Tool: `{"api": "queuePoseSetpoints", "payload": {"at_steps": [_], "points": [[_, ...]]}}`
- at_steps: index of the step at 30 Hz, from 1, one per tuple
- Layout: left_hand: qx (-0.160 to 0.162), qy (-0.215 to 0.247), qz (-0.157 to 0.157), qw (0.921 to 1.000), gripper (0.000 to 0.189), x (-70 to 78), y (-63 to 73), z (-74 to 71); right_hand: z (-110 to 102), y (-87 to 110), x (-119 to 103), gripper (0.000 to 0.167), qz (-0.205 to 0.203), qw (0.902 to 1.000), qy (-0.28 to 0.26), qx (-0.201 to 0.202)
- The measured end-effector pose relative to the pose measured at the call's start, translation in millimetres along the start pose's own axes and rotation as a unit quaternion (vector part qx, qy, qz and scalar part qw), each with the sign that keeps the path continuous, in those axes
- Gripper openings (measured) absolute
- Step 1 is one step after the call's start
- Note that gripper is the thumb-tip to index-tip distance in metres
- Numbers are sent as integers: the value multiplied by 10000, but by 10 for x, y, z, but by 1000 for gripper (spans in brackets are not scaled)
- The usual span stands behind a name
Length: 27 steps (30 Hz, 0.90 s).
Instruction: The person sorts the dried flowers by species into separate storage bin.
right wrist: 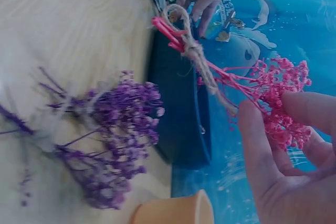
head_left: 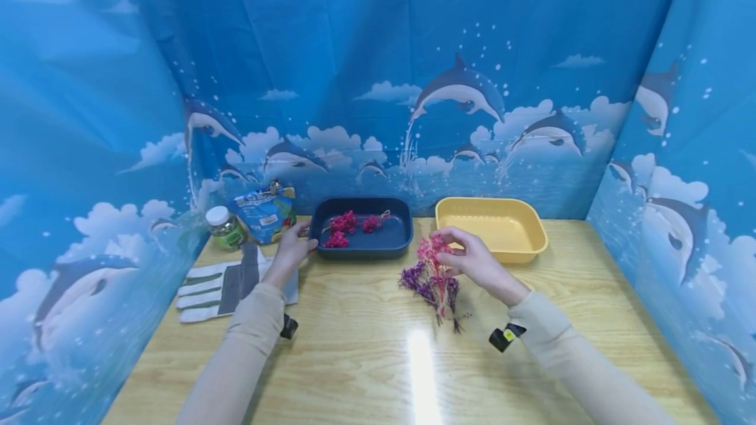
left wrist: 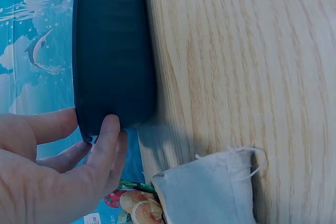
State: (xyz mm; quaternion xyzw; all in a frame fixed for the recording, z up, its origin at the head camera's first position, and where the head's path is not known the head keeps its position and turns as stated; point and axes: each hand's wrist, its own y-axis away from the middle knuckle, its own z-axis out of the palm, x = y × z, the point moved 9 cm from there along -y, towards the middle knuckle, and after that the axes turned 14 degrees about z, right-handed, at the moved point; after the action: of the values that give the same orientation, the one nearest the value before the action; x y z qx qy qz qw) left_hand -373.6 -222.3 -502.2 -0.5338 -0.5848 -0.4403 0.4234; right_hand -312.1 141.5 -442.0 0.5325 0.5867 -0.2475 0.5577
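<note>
At the far left we find a white-lidded jar [head_left: 227,231], a blue pouch [head_left: 262,218] and, nearer the person, a striped glove [head_left: 215,287] flat on the table [head_left: 348,333]. Next to the pouch, the left hand [head_left: 291,249] grips the left end of the dark blue tray [head_left: 366,254], thumb and fingers bent to either side of its rim. In that tray we count several magenta sprays [head_left: 344,223].

To the right of the tray lie purple bunches [right wrist: 123,108] on the table. Above them we note the pink bunch [head_left: 430,253], pinched at its flower head between thumb and fingers of the right hand [head_left: 477,261], with little gap left. Its long axis runs from blossoms at the far end to stems pointing back toward the person; twine [right wrist: 194,51] binds those stems. The bunch lies to the right of the dark blue tray, well apart from the left hand. We record the yellow tray [head_left: 496,225] just beyond the right hand, with neither hand gripping it.
</note>
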Motion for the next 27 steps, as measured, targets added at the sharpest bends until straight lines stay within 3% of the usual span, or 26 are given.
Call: {"api": "queuePoseSetpoints", "payload": {"at_steps": [11, 17, 27], "points": [[-50, -18, 32, 10000, 64, -26, -9, -12, 98, -183, -361, 44, 35, 9996, 271, 71], [11, -30, -12, 10000, 64, -21, -18, -9, 137, -286, -555, 44, -116, 9988, 474, 60], [94, -145, -36, 9998, 64, -11, -23, -24, 182, -528, -858, 43, -448, 9938, 935, 403]]}}
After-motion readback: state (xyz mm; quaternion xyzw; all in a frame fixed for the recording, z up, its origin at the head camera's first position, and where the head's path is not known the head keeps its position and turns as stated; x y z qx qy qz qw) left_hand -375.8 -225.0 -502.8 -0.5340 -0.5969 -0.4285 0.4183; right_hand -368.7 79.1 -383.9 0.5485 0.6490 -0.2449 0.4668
